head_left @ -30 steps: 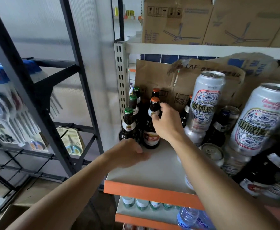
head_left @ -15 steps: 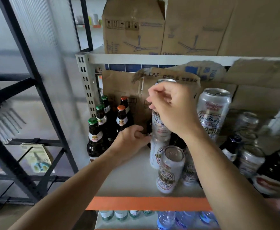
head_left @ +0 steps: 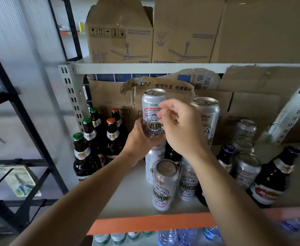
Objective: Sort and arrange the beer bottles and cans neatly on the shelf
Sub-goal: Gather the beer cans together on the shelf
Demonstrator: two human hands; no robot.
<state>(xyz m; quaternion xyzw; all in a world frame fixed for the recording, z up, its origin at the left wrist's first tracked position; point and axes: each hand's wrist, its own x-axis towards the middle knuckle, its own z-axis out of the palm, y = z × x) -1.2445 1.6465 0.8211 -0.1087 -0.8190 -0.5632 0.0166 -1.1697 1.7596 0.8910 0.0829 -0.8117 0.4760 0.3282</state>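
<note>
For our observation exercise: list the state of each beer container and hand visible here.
Hand-held silver patterned beer can: upright, sealed.
Left hand: grips that can's lower half.
Right hand: fingers curled by can, contact unclear.
Green-capped brown glass bottles: upright, capped.
Front silver can: standing, sealed.

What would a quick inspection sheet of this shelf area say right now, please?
Surface: white shelf with an orange front edge.
Job's things: capped bottles upright in rows at left; cans upright in the middle; dark bottles mixed among cans at right.
Clutter: torn cardboard against the back.
Hands: left hand grips a raised can low down; right hand beside it, grip unclear.
Cables: nothing seen.
Surroundings: boxes on the shelf above; black rack at left.
</note>
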